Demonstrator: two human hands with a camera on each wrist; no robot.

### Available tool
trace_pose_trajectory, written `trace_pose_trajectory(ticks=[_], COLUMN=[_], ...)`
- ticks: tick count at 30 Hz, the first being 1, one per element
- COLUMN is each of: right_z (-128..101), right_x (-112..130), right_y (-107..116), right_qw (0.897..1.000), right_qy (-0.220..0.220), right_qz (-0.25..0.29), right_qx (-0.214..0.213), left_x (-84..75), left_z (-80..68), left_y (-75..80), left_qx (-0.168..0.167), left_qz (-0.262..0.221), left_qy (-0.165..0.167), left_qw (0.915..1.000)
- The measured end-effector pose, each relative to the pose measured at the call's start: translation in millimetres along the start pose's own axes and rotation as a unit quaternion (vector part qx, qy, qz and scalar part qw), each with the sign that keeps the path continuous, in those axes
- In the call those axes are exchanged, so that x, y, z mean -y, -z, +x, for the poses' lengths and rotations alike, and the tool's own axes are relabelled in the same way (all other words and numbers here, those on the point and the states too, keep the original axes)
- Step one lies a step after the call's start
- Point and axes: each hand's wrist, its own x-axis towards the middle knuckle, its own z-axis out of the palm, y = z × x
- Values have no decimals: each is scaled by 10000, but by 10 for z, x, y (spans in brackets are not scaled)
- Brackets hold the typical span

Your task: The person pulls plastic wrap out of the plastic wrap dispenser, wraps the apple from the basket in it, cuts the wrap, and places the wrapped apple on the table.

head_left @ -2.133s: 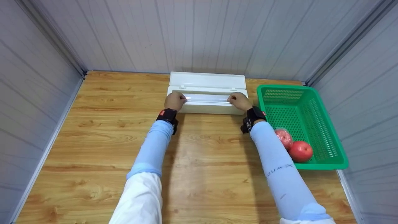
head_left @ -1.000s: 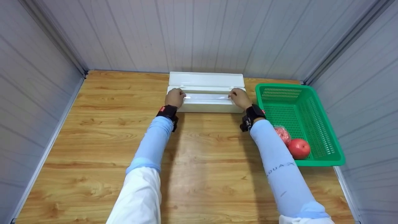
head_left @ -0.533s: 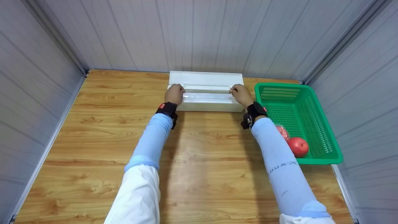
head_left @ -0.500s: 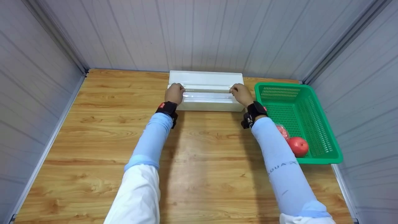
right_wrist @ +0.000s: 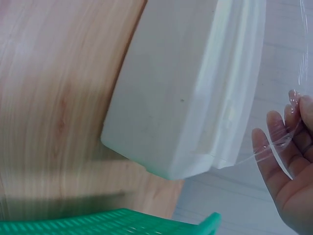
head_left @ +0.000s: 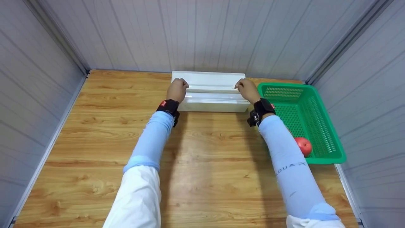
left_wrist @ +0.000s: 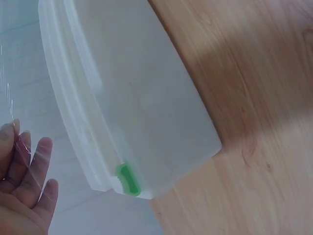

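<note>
Pale back wall [head_left: 208, 34] rises behind a wooden worktop [head_left: 202, 158], where the left hand [head_left: 177, 90] and right hand [head_left: 248, 91], each pinching clear film [left_wrist: 8, 93], have lifted away from the white box [head_left: 215, 108] at upper centre, suggesting more film is drawn out. Room for moving spreads across the lower left; the back wall stands close behind the box, and the green basket [head_left: 340, 155] crowds the right.

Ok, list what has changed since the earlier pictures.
The left hand and right hand have moved farther from the person, to about the lid's hinge line in the head view, drawing clear plastic film along; both keep pinching it. The white dispenser box stays put, lid open; the green plastic basket and red fruit stay too.
</note>
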Motion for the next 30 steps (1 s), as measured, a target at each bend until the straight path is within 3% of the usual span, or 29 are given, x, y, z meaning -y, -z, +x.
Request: trace_pose_trajectory(ticks=[8, 15, 30], right_z=[49, 90, 129], right_x=[87, 163, 345], right_y=[106, 248, 494], right_qw=[9999, 9999, 9989], right_qy=[79, 107, 383], right_qz=[-13, -57, -122], right_qx=[-85, -107, -231], left_x=[-71, -155, -305], left_z=[32, 73, 182], left_y=[135, 243, 523], left_qx=[-100, -151, 106], left_qz=[29, 8, -56], left_qy=[-284, -340, -392], left_qw=[9995, 9993, 9992])
